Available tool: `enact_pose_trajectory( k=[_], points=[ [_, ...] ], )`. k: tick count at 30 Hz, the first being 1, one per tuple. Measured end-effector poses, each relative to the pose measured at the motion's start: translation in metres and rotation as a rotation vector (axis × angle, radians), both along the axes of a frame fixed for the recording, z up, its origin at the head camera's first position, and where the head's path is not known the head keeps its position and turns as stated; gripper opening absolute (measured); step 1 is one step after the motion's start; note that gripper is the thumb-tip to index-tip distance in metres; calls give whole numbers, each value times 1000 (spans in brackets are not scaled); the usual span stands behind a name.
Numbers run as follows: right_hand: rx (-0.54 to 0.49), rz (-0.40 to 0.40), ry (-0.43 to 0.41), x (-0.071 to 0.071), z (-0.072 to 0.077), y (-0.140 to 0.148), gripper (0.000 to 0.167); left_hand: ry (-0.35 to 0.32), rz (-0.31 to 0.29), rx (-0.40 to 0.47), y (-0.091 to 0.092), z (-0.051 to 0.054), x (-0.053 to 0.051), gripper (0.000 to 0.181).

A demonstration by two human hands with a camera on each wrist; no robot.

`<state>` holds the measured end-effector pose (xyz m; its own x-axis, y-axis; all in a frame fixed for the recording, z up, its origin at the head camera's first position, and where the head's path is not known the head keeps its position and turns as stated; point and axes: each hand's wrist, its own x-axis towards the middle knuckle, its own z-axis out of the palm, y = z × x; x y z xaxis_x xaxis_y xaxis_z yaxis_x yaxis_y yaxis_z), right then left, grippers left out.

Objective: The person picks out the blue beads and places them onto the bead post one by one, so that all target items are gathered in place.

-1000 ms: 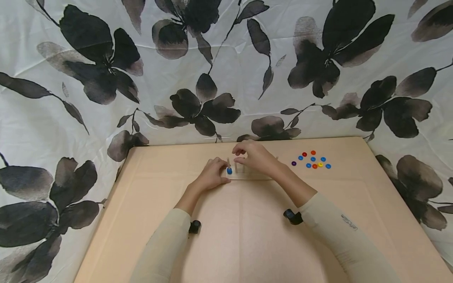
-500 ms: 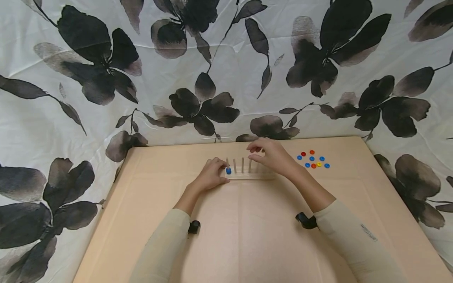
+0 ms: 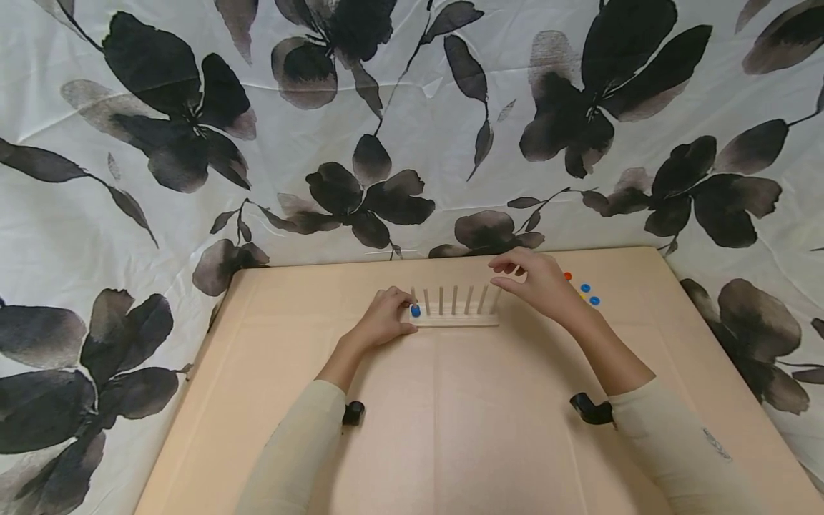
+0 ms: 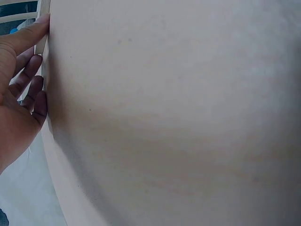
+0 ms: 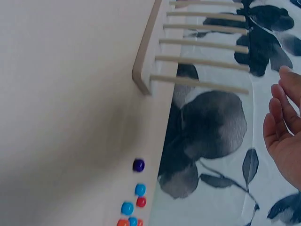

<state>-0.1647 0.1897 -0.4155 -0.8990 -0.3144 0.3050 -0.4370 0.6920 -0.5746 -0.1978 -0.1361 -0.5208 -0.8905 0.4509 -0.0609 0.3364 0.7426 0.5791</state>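
Note:
A wooden rack [image 3: 457, 322] with a row of upright pegs lies near the table's far edge; blue bead material [image 3: 415, 311] sits on its leftmost peg. My left hand [image 3: 384, 317] [image 4: 21, 77] grips the rack's left end, thumb at the near side and fingers behind. My right hand [image 3: 537, 282] hovers just right of the rack's right end, fingers loosely bent and holding nothing. In the right wrist view, that hand [image 5: 287, 122] is beyond the tips of the rack's [image 5: 141, 70] bare pegs, touching none of those in view.
Loose beads lie on the table [image 3: 438, 429] to the right, partly hidden by my right hand: blue [image 3: 595, 301], red [image 3: 568, 276] and yellow [image 3: 584, 287] ones. The right wrist view shows a purple bead [image 5: 138, 165] nearest the rack. Floral cloth [image 3: 412, 107] hangs behind the table.
My right hand has moved right along the rack, from its left pegs to past its right end, uncovering the pegs and covering some loose beads. My left hand stays in place.

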Motion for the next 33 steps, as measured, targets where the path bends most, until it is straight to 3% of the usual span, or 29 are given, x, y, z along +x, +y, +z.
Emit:
enact_pose_trajectory(
  k=[8, 20, 27, 33],
  points=[
    [-26, -46, -9, -2, -11, 41, 23, 10, 5, -6, 2, 0, -2, 55],
    [21, -164, -148, -15, -54, 97, 29, 10, 27, 9, 6, -1, -5, 54],
    [97, -182, -206, -23, -78, 111, 31, 23, 28, 17, 6, 0, -6, 53],
    [187, -188, -226, -22, -87, 117, 34, 17, 27, 16, 6, 0, -6, 53]
  ],
)
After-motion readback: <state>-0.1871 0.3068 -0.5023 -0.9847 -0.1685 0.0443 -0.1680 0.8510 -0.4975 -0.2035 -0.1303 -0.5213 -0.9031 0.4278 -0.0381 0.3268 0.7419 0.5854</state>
